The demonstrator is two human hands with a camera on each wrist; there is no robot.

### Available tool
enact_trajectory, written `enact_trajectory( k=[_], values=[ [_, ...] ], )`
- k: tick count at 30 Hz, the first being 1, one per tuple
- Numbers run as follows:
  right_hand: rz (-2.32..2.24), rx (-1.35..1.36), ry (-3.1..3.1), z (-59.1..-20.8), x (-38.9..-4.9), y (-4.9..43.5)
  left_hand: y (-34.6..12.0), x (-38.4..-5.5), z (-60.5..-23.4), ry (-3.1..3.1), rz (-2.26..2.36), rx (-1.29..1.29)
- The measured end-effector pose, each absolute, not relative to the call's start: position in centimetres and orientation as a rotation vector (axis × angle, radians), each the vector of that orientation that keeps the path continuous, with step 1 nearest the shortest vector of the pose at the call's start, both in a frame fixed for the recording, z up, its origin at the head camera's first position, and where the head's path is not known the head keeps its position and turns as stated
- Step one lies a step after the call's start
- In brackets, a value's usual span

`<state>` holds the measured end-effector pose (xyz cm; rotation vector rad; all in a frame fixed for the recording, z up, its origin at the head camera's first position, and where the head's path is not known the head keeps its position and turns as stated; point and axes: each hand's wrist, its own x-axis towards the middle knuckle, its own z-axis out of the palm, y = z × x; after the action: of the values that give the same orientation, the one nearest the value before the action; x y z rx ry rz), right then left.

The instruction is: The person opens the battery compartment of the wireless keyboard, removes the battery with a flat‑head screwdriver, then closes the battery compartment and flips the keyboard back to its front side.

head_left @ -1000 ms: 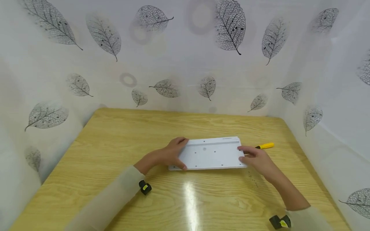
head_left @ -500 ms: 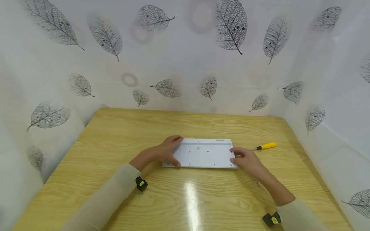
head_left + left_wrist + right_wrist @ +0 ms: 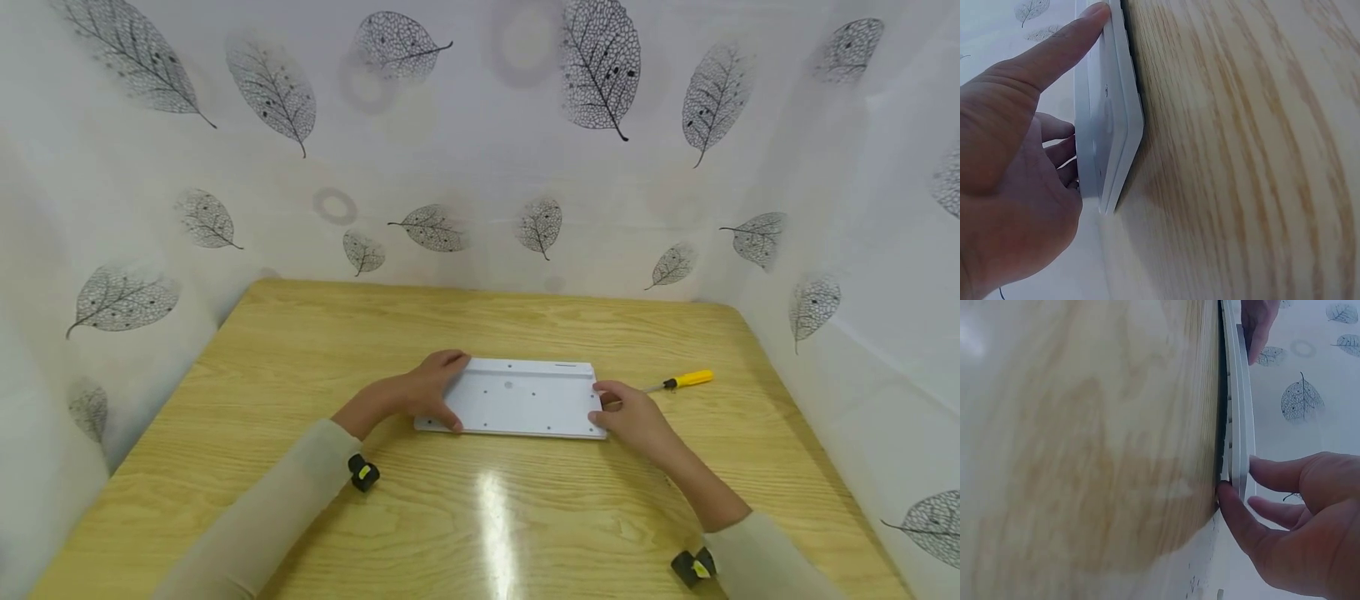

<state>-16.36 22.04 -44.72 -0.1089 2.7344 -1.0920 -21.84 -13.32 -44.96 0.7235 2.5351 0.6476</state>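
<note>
Gripping opposite ends of the white panel (image 3: 517, 408) between them, the left hand (image 3: 431, 388) and right hand (image 3: 634, 417) have shifted it leftward over the desk (image 3: 345, 333). That seemingly clears room by the screwdriver (image 3: 690, 378), beyond the right hand.

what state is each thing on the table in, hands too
white panel: dotted side up, held at both ends; cannot tell whether it fully rests on the table
left hand: gripping the panel's left end
right hand: pinching the panel's right end
yellow-handled screwdriver: lying on the table, tip hidden behind the right hand
</note>
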Motion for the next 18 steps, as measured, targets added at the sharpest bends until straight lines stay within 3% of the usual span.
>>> enact_trajectory(
  k=[18],
  values=[
    [-1.004,-0.104,2.824,-44.57,-16.12,21.39,-13.28,-21.88,-45.18,2.546,0.608,0.727]
  ],
)
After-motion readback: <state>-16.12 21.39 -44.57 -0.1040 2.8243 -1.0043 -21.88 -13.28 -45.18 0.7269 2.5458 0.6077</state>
